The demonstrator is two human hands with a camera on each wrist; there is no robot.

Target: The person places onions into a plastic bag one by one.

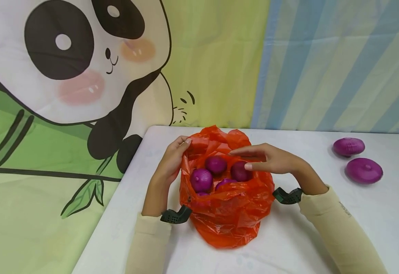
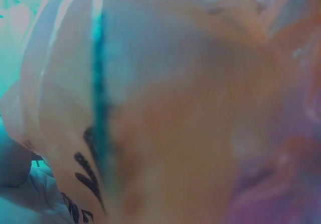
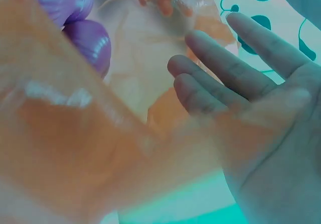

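A red plastic bag [image 1: 233,217] stands on the table with its mouth open, and several purple onions [image 1: 201,180] lie inside it. At the bag's left rim my left hand [image 1: 170,161] pinches the plastic between thumb and fingers. My right hand [image 1: 271,160] reaches over the right side of the mouth, beside an onion [image 1: 241,171]. In the right wrist view the right hand's fingers [image 3: 228,66] are spread and fairly straight, holding nothing. Blurred plastic [image 2: 175,133] covers most of the left wrist view and hides the left hand's grip.
Two more onions, one behind [image 1: 348,147] and one in front [image 1: 364,171], lie on the white table [image 1: 323,160] to the right. Behind the table hangs a cloth [image 1: 213,76] printed with a panda and stripes.
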